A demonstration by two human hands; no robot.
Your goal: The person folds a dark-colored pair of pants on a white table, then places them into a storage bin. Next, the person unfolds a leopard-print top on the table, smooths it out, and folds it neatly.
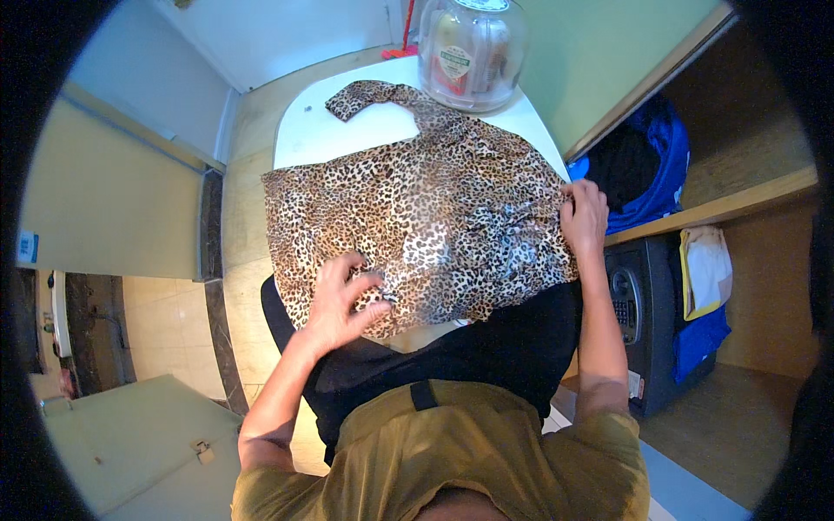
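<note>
A leopard-print garment [365,195] lies spread over a small white table [300,140], its lower part hanging toward my lap. One sleeve [365,94] bends to the left near the table's far end. The cloth is fairly smooth at the left but wrinkled toward the right. My left hand [339,303] is on the near left part of the cloth, fingers spread and slightly bent. At the garment's right edge, my right hand [586,218] has its fingers curled on the fabric, with the fingertips partly hidden.
A large clear jar [472,58] holding packages stands at the table's far right. To the right, an open cabinet has a wooden shelf [717,202], a blue bag [671,156] with dark contents and a black safe [629,312]. A pale cabinet door [124,189] is at left.
</note>
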